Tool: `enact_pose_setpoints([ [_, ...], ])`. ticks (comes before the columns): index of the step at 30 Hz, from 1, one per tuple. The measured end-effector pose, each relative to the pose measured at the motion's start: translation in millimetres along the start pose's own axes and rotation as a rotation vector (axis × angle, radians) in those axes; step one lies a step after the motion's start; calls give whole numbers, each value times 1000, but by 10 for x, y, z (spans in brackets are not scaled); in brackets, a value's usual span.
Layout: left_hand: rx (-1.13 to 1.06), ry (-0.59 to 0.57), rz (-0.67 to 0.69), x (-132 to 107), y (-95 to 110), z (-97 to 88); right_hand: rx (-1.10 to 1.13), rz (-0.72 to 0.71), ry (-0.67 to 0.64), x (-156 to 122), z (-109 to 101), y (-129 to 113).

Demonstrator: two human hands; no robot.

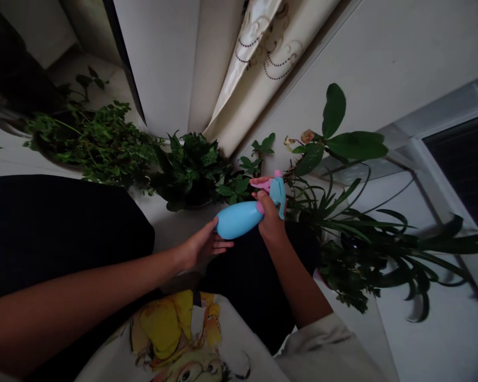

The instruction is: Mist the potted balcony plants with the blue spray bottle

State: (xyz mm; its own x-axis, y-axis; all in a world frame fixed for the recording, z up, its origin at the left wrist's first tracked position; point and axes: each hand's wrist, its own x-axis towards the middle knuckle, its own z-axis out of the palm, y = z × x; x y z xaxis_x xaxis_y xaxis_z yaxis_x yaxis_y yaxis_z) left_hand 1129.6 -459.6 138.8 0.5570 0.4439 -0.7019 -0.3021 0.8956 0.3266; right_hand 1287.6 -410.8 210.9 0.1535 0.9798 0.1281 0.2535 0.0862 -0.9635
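A blue spray bottle (239, 220) with a pink collar, pink trigger and light blue spray head lies nearly on its side in front of me. My right hand (270, 215) is wrapped round its neck just below the head, with fingertips showing by the trigger. The rounded base rests against my left hand (203, 245), whose fingers are stretched out under the bottle rather than closed round it. Just beyond the bottle grows a dark leafy plant (195, 164), and to the right of the spray head stands a plant with large oval leaves (354, 145).
Bushy green foliage (107, 143) fills a pot at the left. Long strappy leaves (394, 228) spread across the right side. A cream embroidered curtain (258, 69) hangs behind, near the pale wall (382, 58). A dark window or panel (466, 164) is at the far right.
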Motion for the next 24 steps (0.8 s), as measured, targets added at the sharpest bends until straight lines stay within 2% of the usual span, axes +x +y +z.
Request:
enact_pose_setpoints([
  [3, 31, 50, 45, -37, -40, 6, 77, -37, 81, -2, 35, 29],
  [7, 69, 87, 112, -128, -71, 8, 172, -8, 32, 13, 43, 68],
  [12, 80, 68, 164, -172, -103, -1, 241, -19, -8, 54, 14, 52],
  [19, 83, 18, 261, -228, -129, -9, 279, -149, -16, 52, 66, -47],
  [24, -4, 6, 264, -292, -108, -3, 211, -193, -26, 50, 76, -38],
])
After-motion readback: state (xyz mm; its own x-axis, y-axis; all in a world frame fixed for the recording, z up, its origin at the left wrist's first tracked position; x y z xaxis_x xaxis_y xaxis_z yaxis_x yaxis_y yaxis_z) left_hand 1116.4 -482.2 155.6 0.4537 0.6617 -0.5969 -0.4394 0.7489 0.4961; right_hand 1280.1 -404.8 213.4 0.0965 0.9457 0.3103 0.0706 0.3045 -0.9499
